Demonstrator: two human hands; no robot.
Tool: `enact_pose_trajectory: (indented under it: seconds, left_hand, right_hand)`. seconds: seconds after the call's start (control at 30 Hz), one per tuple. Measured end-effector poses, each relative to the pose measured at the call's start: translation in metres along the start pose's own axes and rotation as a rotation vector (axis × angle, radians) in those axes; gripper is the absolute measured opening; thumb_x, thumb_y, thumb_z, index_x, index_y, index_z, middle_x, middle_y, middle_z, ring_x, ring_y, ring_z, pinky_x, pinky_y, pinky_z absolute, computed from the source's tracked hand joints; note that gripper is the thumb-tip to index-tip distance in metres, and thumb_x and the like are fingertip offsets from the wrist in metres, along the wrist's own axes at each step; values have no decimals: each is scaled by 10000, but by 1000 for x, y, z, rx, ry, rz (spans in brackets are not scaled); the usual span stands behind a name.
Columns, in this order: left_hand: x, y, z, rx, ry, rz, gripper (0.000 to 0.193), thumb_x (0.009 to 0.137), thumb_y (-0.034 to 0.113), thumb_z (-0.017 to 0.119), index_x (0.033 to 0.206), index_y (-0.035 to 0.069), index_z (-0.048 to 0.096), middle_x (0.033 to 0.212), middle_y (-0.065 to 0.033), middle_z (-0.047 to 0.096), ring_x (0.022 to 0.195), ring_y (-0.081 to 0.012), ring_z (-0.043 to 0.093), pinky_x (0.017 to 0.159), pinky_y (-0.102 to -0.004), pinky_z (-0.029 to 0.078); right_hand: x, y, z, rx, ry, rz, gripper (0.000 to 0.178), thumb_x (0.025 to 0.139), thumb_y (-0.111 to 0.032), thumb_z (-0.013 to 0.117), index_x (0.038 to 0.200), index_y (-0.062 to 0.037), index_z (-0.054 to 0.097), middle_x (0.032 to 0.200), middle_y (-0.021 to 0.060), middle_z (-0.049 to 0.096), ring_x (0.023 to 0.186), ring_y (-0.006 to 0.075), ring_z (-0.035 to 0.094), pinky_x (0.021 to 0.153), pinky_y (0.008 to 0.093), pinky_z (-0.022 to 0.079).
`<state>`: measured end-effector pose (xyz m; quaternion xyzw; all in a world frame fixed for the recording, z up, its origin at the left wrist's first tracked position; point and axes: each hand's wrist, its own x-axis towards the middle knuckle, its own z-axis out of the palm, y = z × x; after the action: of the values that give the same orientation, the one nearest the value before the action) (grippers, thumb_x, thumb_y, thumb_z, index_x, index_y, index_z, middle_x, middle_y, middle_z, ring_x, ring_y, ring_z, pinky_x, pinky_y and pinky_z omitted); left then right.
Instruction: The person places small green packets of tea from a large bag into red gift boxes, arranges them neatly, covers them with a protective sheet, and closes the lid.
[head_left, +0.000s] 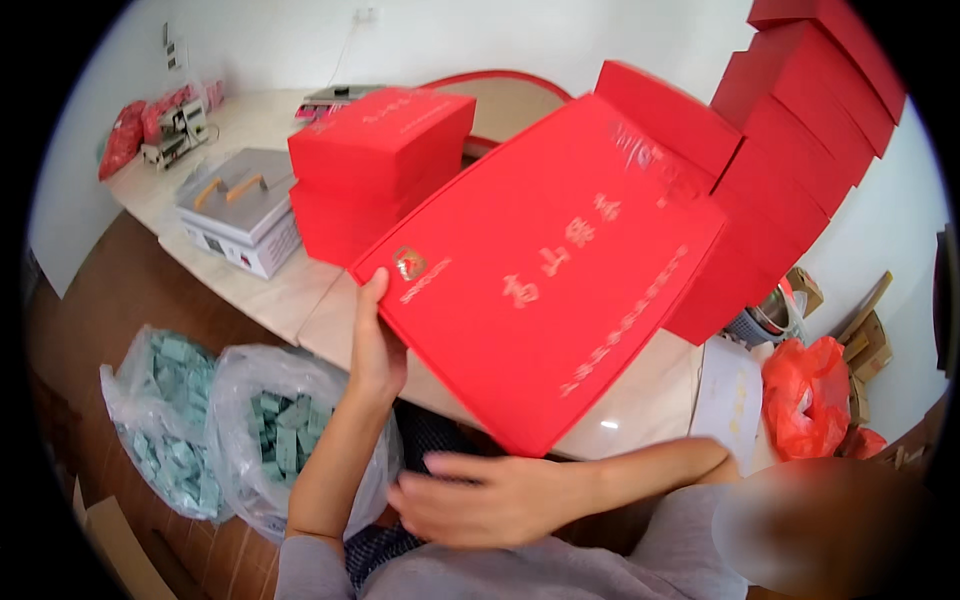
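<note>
A large flat red gift box (560, 270) with gold lettering and a small gold emblem is held up, tilted, above the table. My left hand (378, 345) grips its left edge, thumb on the front face and the other fingers hidden behind. Below the box's near corner, in front of my body, is my right hand (480, 500). Its fingers are stretched out, slightly blurred, and hold nothing. Behind the held box, more red boxes (375, 170) are stacked on the table at the left.
A tall stack of red boxes (790, 150) leans at the right. On the pale table (325, 310) is a grey-lidded case (240, 205). Clear bags of green packets (285, 430) stand on the floor at left. An orange-red plastic bag (805, 395) sits at right.
</note>
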<state>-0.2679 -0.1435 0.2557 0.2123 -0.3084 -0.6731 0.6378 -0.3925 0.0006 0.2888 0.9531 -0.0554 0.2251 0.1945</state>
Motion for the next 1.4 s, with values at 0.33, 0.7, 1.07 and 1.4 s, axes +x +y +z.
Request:
enact_pose_trajectory:
  seconds: [0.33,0.7,1.07,1.4]
  left_hand:
    - [-19,-31,-146,319,198,-471,662,798,566,599,1241,81,514,1199,-71,585,1095,-198,543,939,-321,404]
    - [2,-60,-133,869,115,79,590,981,368,431,1461,97,224,1509,-166,213,1396,-261,206,1128,-346,174]
    - [3,-44,-99,140,185,-207,626,964,494,405,1413,67,319,1397,-142,396,1302,-212,361,1082,-327,276]
    - [36,-38,-127,424,1,-119,473,992,325,277,1350,50,420,1367,-87,461,1215,-197,451,1052,-348,296]
  right_hand:
    - [-225,-25,57,-252,736,1671,327,961,-167,445,1222,20,508,1190,138,538,1090,234,516,952,354,386]
    - [-253,-28,98,200,968,2024,438,1007,-335,342,1194,2,550,1154,104,584,1061,203,525,939,333,385]
    - [-259,-7,34,-40,902,1809,435,1004,-302,387,1052,66,614,951,91,633,879,174,547,829,310,417]
    - [-200,163,1,36,535,1471,424,966,-228,499,1349,-49,468,1313,163,489,1218,253,461,1024,358,352]
